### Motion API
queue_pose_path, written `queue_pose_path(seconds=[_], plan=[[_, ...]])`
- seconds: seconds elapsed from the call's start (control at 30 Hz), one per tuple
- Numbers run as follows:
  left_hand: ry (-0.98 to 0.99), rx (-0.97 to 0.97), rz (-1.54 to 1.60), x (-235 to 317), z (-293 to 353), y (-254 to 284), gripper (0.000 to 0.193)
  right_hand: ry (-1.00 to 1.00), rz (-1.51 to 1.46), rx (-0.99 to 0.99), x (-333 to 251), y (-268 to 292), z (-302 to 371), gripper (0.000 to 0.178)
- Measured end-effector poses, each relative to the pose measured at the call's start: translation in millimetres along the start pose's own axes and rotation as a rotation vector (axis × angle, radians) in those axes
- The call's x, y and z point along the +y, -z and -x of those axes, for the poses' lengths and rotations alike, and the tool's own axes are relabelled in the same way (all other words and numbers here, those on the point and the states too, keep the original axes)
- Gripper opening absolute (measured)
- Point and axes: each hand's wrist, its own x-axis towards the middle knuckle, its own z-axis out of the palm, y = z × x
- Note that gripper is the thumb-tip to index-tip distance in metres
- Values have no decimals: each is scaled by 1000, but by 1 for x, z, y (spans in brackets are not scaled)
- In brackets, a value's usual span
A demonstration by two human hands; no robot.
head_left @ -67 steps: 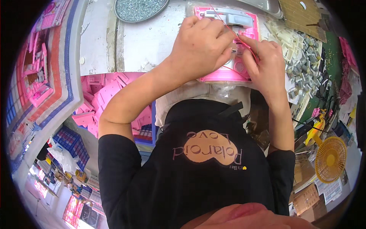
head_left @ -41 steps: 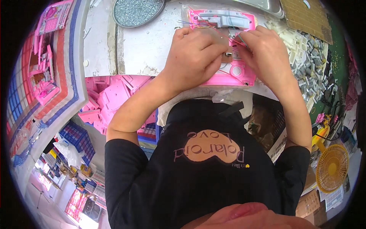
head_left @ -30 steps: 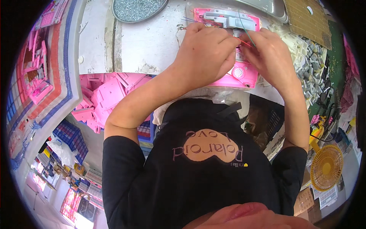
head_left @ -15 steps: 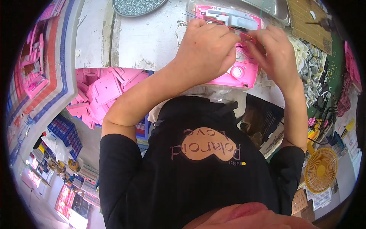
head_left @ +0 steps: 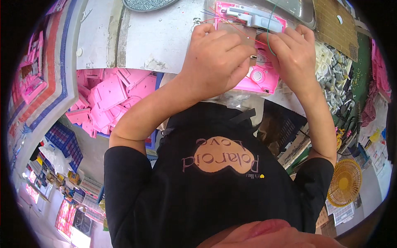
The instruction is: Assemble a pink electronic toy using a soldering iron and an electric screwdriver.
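A pink plastic casing (head_left: 269,82) lies on the worktable in front of me, with a pale grey plastic part (head_left: 250,17) along its far side. My left hand (head_left: 217,58) is closed over a brown board (head_left: 242,32), which has a small metal socket (head_left: 253,57) at its near edge. Thin red, green and blue wires spread around the board. My right hand (head_left: 291,56) has its fingers bent together beside the casing, at the red wire (head_left: 253,38) and the green wire (head_left: 268,35). Its fingertips are partly hidden.
Far left on the white table (head_left: 155,39) stands a dish of screws (head_left: 149,3). Pink panels (head_left: 108,93) fill a blue crate below the table edge. Small white and grey parts (head_left: 333,76) are heaped at right, near a metal tray (head_left: 295,10) and a yellow fan (head_left: 345,182).
The brown board now shows between my hands over the casing. My right hand has shifted slightly right, and the green wire loops by its fingers. The whole view has moved a little.
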Motion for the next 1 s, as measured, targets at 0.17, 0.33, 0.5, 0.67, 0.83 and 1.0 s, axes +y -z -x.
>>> queue_pose_path(seconds=[0.17, 0.33, 0.5, 0.67, 0.83, 1.0], plan=[[11, 11, 17, -3, 5, 2, 16, -9, -19, -8, 1, -1, -1, 19], [24, -1, 31, -6, 7, 2, 17, -95, -145, -44, 1, -1, 5, 23], [9, 40, 47, -8, 6, 2, 19, -300, -325, -184, -5, 8, 18, 35], [-10, 4, 24, -11, 3, 3, 19, -351, -412, -302, -6, 22, 16, 36], [-20, -53, -48, -8, -2, 0, 21, -465, -786, -164, 12, 34, 38, 32], [-62, -123, -101, -8, -9, -8, 28, -884, -843, 95, 64, 71, 106, 35]])
